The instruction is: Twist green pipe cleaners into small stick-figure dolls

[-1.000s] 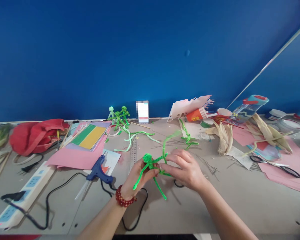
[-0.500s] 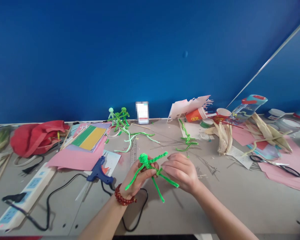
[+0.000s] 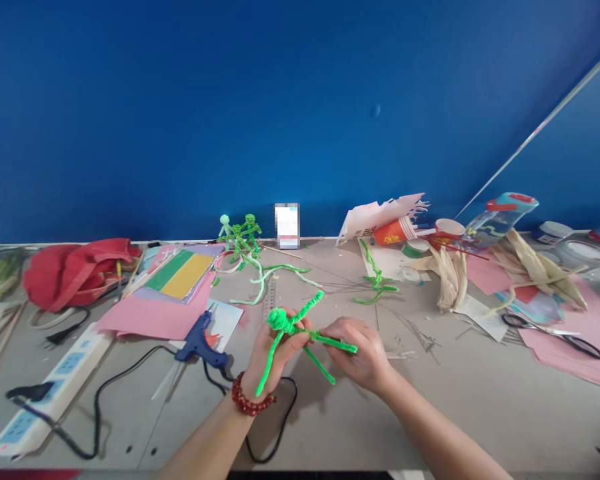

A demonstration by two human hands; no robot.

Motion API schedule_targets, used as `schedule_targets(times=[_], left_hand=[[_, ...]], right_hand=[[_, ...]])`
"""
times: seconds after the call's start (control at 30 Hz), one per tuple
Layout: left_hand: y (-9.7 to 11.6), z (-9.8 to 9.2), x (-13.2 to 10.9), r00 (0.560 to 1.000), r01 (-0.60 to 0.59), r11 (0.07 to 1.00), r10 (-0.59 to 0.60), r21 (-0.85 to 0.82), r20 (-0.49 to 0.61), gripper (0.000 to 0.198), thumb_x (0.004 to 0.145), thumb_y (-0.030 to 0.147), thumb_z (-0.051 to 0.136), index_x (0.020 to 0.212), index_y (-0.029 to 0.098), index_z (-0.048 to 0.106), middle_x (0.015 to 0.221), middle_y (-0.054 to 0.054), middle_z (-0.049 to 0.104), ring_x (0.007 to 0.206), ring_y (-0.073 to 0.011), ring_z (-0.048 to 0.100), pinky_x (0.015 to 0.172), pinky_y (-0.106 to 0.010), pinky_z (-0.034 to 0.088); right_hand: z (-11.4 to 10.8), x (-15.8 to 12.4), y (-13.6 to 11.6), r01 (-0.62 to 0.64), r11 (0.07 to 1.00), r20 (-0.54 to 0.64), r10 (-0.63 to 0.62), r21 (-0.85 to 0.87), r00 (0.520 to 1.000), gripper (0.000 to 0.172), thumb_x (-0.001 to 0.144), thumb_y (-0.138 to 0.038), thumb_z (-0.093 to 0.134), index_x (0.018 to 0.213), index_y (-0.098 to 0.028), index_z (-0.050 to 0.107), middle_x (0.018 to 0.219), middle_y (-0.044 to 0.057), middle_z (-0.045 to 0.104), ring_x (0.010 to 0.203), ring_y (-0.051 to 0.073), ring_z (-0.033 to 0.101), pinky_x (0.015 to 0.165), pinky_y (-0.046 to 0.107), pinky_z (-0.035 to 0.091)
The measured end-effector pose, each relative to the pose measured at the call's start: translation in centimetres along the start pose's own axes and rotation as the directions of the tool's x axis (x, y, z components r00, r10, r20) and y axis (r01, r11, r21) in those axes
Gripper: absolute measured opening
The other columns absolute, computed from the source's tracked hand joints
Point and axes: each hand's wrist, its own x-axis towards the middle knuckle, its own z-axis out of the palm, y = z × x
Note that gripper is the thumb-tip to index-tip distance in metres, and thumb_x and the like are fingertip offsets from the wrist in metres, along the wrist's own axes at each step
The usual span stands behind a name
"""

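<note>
A bright green pipe-cleaner figure (image 3: 279, 321), with a round coiled head and four straight limbs, is held above the tabletop. My left hand (image 3: 271, 357), wearing a red bead bracelet (image 3: 250, 397), pinches its body between thumb and fingers. My right hand (image 3: 361, 355) closes on one leg of the figure, where a short length of darker green pipe cleaner (image 3: 312, 335) lies by the leg's top. The other leg points down freely between my hands. Several finished-looking small green figures (image 3: 237, 239) stand at the back near the wall.
Loose green pipe cleaners (image 3: 375, 273) and thin wires (image 3: 410, 327) lie beyond my hands. A blue glue gun (image 3: 200, 343) with a black cord and a power strip (image 3: 45, 393) are left. Scissors (image 3: 555, 333), pink paper and dried husks (image 3: 453, 277) lie right.
My right hand has come in from beside the figure and now grips one leg. The figure has tilted a little, its head moving slightly left and its raised arm shifting left and up.
</note>
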Motion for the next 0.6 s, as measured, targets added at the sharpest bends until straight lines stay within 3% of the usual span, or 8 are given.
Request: schedule_targets(times=[0.2,0.33,0.47,0.6], left_hand=[[-0.11,-0.14,-0.06,1.000,0.003,0.999,-0.004,0.048,0.025,0.019,0.077,0.022,0.073,0.086,0.019,0.057,0.082,0.000,0.062,0.077,-0.0128,0.060,0.072,-0.026,0.049],[-0.11,-0.06,-0.08,0.997,-0.078,0.976,0.077,0.202,0.012,0.015,0.080,0.023,0.070,0.086,0.020,0.056,0.083,0.000,0.063,0.075,-0.0134,0.060,0.070,-0.026,0.050],[0.30,0.31,-0.06,0.969,-0.239,0.883,0.242,0.404,0.045,0.011,0.081,0.022,0.067,0.082,0.020,0.056,0.082,-0.001,0.062,0.074,-0.0152,0.062,0.065,-0.027,0.052],[0.40,0.16,-0.02,0.935,-0.337,0.731,0.331,0.593,0.123,0.004,0.085,0.020,0.061,0.085,0.021,0.058,0.083,-0.002,0.063,0.074,-0.0153,0.063,0.067,-0.028,0.054]], right_hand=[[0.08,-0.13,-0.21,-0.106,0.992,0.006,0.106,0.070,0.994,0.009,0.085,-0.014,0.054,0.087,-0.022,0.058,0.071,0.002,0.069,0.060,0.015,0.063,0.057,0.024,0.046],[0.52,-0.43,-0.09,-0.156,0.984,0.005,0.156,0.088,0.988,0.012,0.084,-0.012,0.053,0.085,-0.022,0.060,0.068,0.001,0.068,0.059,0.014,0.061,0.056,0.024,0.045],[0.76,-0.48,-0.34,-0.292,0.939,0.044,0.289,0.183,0.956,0.012,0.082,-0.012,0.053,0.080,-0.021,0.061,0.063,-0.001,0.065,0.054,0.012,0.057,0.054,0.022,0.044],[0.79,-0.34,-0.62,-0.461,0.813,0.136,0.442,0.357,0.886,0.010,0.081,-0.012,0.056,0.076,-0.020,0.061,0.065,-0.001,0.063,0.058,0.012,0.058,0.055,0.021,0.045]])
